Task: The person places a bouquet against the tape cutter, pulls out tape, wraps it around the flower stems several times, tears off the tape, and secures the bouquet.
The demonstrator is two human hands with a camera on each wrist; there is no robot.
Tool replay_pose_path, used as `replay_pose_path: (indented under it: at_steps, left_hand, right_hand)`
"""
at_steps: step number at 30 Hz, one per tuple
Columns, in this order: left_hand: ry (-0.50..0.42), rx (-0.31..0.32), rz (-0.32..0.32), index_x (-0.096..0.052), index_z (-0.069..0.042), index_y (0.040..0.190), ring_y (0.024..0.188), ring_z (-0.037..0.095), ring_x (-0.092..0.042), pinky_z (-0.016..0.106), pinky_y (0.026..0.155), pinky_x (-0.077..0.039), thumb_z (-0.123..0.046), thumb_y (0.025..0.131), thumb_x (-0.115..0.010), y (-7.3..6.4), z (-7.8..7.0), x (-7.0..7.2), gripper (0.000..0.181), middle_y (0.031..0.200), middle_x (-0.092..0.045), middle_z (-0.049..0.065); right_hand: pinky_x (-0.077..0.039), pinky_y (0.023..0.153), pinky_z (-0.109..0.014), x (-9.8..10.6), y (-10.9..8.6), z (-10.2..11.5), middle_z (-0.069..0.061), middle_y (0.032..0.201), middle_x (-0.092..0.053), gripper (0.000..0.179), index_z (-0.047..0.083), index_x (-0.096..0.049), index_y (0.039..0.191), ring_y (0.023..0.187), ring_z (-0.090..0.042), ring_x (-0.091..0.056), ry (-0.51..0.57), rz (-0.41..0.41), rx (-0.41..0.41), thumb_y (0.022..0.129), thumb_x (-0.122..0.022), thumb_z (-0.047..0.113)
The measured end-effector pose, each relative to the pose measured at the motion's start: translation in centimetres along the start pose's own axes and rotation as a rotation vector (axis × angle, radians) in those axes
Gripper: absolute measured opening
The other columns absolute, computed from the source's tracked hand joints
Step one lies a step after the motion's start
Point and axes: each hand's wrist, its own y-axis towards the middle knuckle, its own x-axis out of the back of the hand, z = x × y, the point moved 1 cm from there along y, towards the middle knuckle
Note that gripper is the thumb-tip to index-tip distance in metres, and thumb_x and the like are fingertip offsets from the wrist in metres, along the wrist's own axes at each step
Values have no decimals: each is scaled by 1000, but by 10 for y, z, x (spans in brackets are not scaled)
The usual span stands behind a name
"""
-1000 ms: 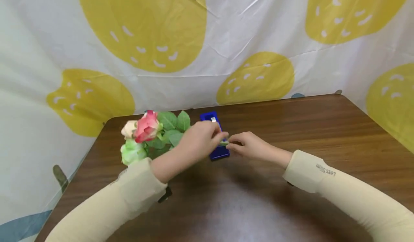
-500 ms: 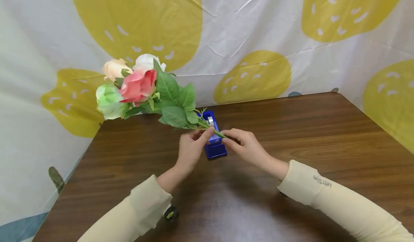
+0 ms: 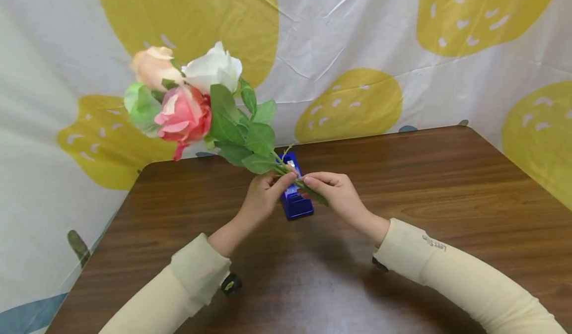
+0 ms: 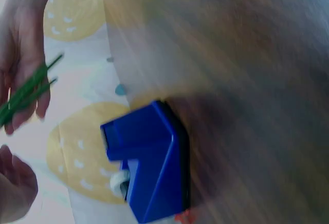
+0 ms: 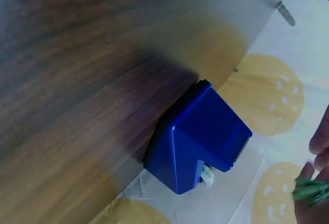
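Observation:
A bunch of roses [image 3: 185, 118] in pink, white, peach and green leans up to the left above the table in the head view. My left hand [image 3: 259, 197] pinches its green stems just below the leaves, thumb on top. Nearer the stem ends, my right hand [image 3: 341, 197] holds the stems between thumb and fingers. Cut-looking ends of the stems [image 4: 38, 82] stick out past the right hand in the left wrist view. Directly beyond and below both hands stands a blue tape dispenser [image 3: 297, 207], partly covered by the fingers and stems.
The dark brown wooden table [image 3: 424, 175] spreads around the dispenser. Behind it hangs a white cloth [image 3: 348, 26] with yellow fruit prints. A roll of tape [image 5: 207, 176] shows under the dispenser's blue body in the right wrist view.
The roses have risen from low over the table to upright-leaning before the cloth. My left hand has turned over under the stems, and my right hand has shifted slightly along them.

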Motion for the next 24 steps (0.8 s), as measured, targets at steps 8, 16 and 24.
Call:
replay_pose_path:
  at_steps: [8, 16, 24]
  left_hand:
    - [-114, -34, 158, -60, 8, 95, 85, 6, -55, 29, 83, -44, -3, 92, -51, 4, 2, 8, 15, 92, -62, 18]
    - [-274, -138, 231, -57, 12, 89, 84, 5, -54, 25, 82, -43, -11, 92, -52, 5, 6, 10, 24, 87, -62, 4]
    - [-483, -316, 560, -62, -22, 91, 97, 8, -49, 23, 86, -39, -35, 89, -52, 9, 23, 11, 16, 104, -52, -10]
  right_hand:
    - [-53, 71, -30, -6, -2, -1, 2, 79, -68, 38, 18, -71, 77, 68, -11, -65, 325, 49, -174, 94, -44, -1]
    - [-52, 70, -27, -6, -3, 0, 1, 76, -67, 35, 18, -71, 78, 67, -11, -65, 345, 115, -297, 94, -44, 2]
    - [-51, 69, -28, -3, -9, -2, -1, 78, -67, 33, 13, -67, 85, 71, -12, -64, 336, 337, -464, 96, -37, 4]
